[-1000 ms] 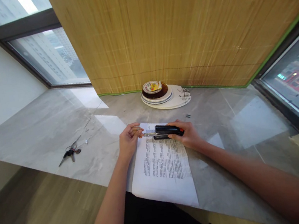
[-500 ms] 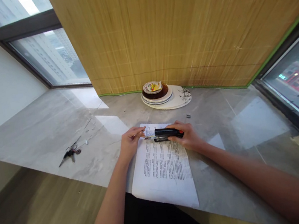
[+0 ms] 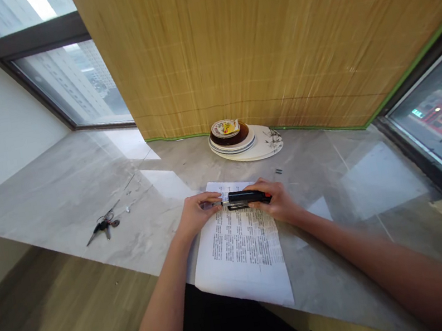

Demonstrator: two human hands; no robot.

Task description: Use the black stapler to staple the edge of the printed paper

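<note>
A black stapler (image 3: 241,198) is gripped at its right end by my right hand (image 3: 276,198), fingers wrapped round it. From its left end juts a short metal staple tray (image 3: 225,204). My left hand (image 3: 195,213) has thumb and fingertips closed at the end of that tray. Both hands are over the upper part of a printed sheet of paper (image 3: 244,283), which lies flat and reaches the counter's front edge. Whether staples sit inside the stapler cannot be made out.
Two small dark strips, perhaps staples, (image 3: 278,171) lie right of the paper. Stacked plates (image 3: 264,148) stand behind it, by a bamboo blind (image 3: 251,42). A bunch of keys (image 3: 105,226) is on the left of the marble counter (image 3: 52,194).
My left hand has moved right toward the stapler, and less of the metal tray sticks out than before. My right hand keeps its hold, nearly in place.
</note>
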